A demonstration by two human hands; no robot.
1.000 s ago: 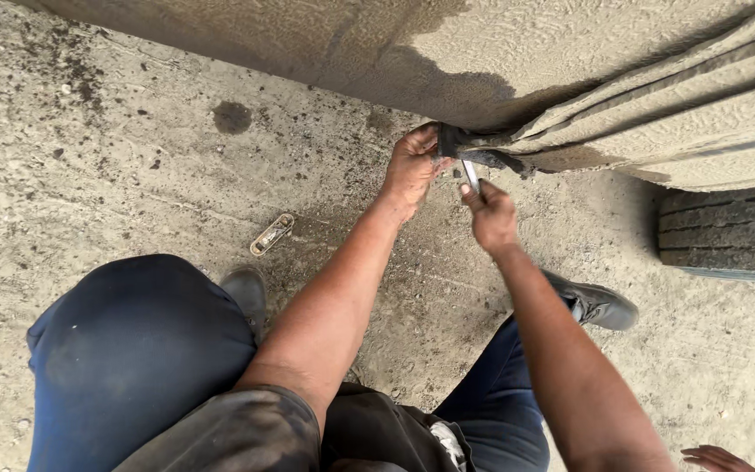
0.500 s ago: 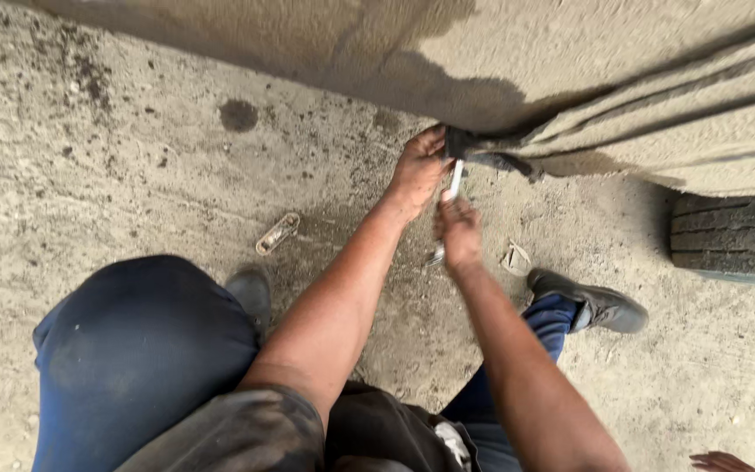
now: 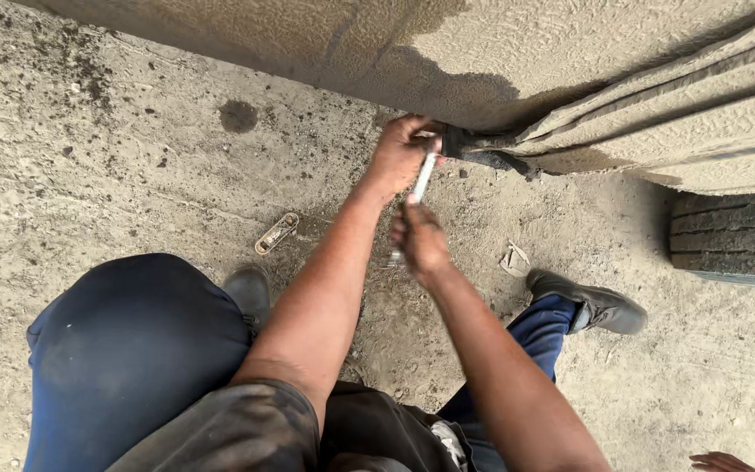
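Wrench is lying slanted between both hands: the right hand is gripping its lower end with closed fingers, while the left hand is closing around its upper end beside the dark bracket under the dusty panel.

Dust-tan textured vehicle panel, black ribbed rubber tyre, dark blue trousers, silvery metal tool, black leather shoe.
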